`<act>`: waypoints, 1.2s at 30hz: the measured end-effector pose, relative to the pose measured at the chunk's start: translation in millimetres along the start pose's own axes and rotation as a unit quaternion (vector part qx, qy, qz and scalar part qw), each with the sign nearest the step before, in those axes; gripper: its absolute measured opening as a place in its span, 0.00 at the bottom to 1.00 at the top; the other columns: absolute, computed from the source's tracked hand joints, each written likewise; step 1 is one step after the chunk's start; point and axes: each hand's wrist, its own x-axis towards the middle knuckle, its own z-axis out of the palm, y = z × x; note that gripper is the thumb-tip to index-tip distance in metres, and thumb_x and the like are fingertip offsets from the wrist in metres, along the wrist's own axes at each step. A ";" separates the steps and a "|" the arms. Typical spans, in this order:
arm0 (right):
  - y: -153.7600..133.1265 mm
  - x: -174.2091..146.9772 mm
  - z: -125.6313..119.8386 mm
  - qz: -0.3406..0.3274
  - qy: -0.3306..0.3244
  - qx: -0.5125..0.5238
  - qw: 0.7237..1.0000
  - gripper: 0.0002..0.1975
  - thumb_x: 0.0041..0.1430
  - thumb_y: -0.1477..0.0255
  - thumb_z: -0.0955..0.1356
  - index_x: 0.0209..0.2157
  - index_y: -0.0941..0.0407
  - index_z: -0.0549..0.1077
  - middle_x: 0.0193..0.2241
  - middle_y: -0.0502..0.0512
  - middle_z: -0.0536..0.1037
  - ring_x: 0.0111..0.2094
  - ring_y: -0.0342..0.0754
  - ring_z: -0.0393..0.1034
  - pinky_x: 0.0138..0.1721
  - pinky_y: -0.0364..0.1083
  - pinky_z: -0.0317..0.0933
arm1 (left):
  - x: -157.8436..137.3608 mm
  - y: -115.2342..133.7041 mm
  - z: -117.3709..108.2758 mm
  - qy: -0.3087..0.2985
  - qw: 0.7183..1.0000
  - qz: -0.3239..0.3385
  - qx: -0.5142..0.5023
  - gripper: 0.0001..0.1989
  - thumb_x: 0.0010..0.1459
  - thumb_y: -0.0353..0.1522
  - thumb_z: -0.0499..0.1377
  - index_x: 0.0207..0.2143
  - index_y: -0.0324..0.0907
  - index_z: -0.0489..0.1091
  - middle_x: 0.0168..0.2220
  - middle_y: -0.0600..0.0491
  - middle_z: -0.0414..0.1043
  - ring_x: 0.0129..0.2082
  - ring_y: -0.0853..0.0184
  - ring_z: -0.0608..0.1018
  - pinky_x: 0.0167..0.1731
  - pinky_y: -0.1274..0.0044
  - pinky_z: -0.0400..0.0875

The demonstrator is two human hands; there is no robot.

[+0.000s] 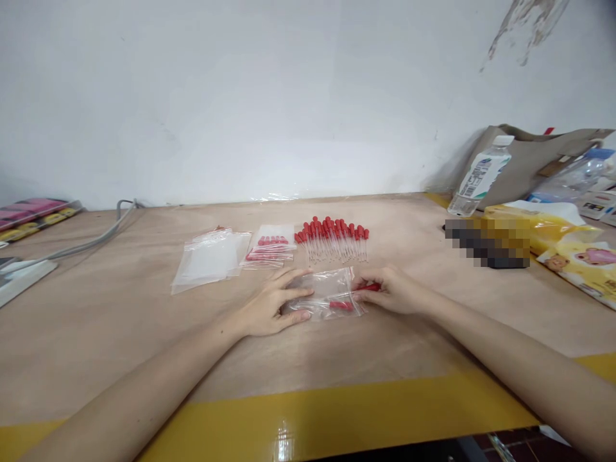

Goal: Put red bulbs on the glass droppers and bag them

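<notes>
A clear zip bag (332, 280) lies flat before me with its mouth to the right. One or more red-bulbed droppers (341, 306) lie inside it. My left hand (276, 301) rests on the bag's left end, fingers spread and open. At the mouth, my right hand (392, 290) is closed around a dropper (369, 288) by its red bulb, its clear stem pointing left into the bag. Just behind are a pile of loose red-bulbed droppers (332, 234), filled bags (272, 249) with red bulbs showing through, and a stack of flat clear bags (212, 256).
At the right stand a plastic bottle (482, 176), a grey bag (529, 154), yellow packaging (543, 221) and a blurred-out dark object (486, 242). A grey cable (103, 236) and pink-and-yellow packs (36, 215) lie left. Yellow tape (317, 410) lines the table's front edge.
</notes>
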 end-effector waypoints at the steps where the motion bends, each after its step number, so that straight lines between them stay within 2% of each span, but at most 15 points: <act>1: 1.0 1.3 3.4 -0.002 0.009 0.015 1.000 0.06 0.54 0.69 0.65 0.30 0.56 0.72 0.26 0.51 0.74 0.27 0.42 0.65 0.30 0.42 0.57 | -0.1 -0.3 0.5 -0.001 1.000 -0.008 -0.005 0.20 0.55 0.40 0.56 0.50 0.46 0.66 0.59 0.48 0.54 0.57 0.56 0.60 0.55 0.61 0.56; 5: 9.1 1.7 11.8 0.032 0.033 0.108 0.993 0.08 0.52 0.69 0.66 0.34 0.57 0.71 0.23 0.49 0.70 0.23 0.39 0.61 0.25 0.40 0.56 | -1.8 -3.1 3.0 -0.013 0.999 -0.035 -0.028 0.22 0.56 0.41 0.55 0.53 0.46 0.64 0.56 0.47 0.60 0.54 0.58 0.65 0.53 0.64 0.61; 9: 11.4 1.5 16.6 0.077 0.013 0.208 0.975 0.12 0.51 0.65 0.67 0.35 0.58 0.69 0.19 0.46 0.66 0.21 0.39 0.59 0.22 0.40 0.54 | -0.7 -3.5 3.6 -0.005 0.999 -0.028 -0.027 0.25 0.55 0.41 0.55 0.54 0.45 0.61 0.54 0.47 0.63 0.53 0.59 0.66 0.53 0.64 0.60; 14: 6.1 6.1 24.6 0.132 0.035 0.218 0.966 0.14 0.50 0.62 0.67 0.34 0.58 0.69 0.18 0.45 0.64 0.19 0.38 0.56 0.20 0.40 0.50 | 1.1 -0.9 1.9 -0.003 0.999 -0.040 -0.031 0.29 0.55 0.42 0.55 0.57 0.43 0.56 0.54 0.46 0.64 0.52 0.60 0.67 0.51 0.65 0.62; 18: 6.0 8.0 26.0 0.086 0.013 0.248 0.965 0.11 0.53 0.64 0.65 0.32 0.57 0.68 0.25 0.49 0.69 0.25 0.40 0.61 0.26 0.40 0.55 | 0.8 -1.5 2.1 -0.005 0.999 -0.044 -0.029 0.29 0.55 0.42 0.55 0.57 0.43 0.55 0.54 0.46 0.63 0.53 0.59 0.66 0.51 0.64 0.61; 22: 10.8 7.4 21.3 0.045 -0.020 0.224 0.973 0.10 0.55 0.64 0.64 0.30 0.57 0.68 0.26 0.50 0.70 0.26 0.41 0.62 0.29 0.41 0.57 | 0.3 -2.6 2.3 -0.005 0.999 -0.035 -0.034 0.28 0.55 0.42 0.55 0.57 0.44 0.55 0.54 0.47 0.62 0.53 0.59 0.66 0.51 0.63 0.61; 25: 12.6 7.2 21.1 0.058 -0.008 0.218 0.974 0.12 0.54 0.62 0.65 0.32 0.57 0.71 0.27 0.51 0.72 0.26 0.41 0.64 0.28 0.42 0.58 | 0.3 -2.3 2.4 -0.002 0.999 -0.035 -0.036 0.28 0.55 0.42 0.55 0.57 0.45 0.55 0.54 0.47 0.63 0.52 0.59 0.67 0.50 0.63 0.62; 29: 11.0 7.4 27.2 0.039 0.031 0.191 0.980 0.13 0.53 0.62 0.65 0.30 0.57 0.75 0.29 0.53 0.75 0.30 0.44 0.67 0.31 0.43 0.61 | 0.8 -1.1 2.8 -0.001 0.999 -0.032 -0.039 0.28 0.56 0.41 0.55 0.57 0.46 0.55 0.54 0.47 0.63 0.52 0.59 0.67 0.50 0.63 0.62; 33: 9.6 6.2 29.1 0.099 0.047 0.222 0.969 0.15 0.50 0.60 0.67 0.33 0.57 0.75 0.29 0.53 0.76 0.31 0.46 0.69 0.33 0.45 0.63 | 0.9 -1.1 3.0 -0.012 0.999 -0.028 -0.038 0.27 0.56 0.41 0.55 0.58 0.46 0.55 0.55 0.48 0.63 0.54 0.60 0.65 0.53 0.64 0.60; 36: 14.9 7.0 21.8 0.141 0.079 0.233 0.959 0.18 0.49 0.58 0.67 0.33 0.58 0.73 0.31 0.54 0.76 0.33 0.47 0.69 0.34 0.46 0.63 | 0.2 -1.8 2.4 -0.035 0.999 -0.025 -0.019 0.24 0.58 0.41 0.53 0.56 0.48 0.58 0.57 0.49 0.58 0.56 0.60 0.62 0.55 0.64 0.57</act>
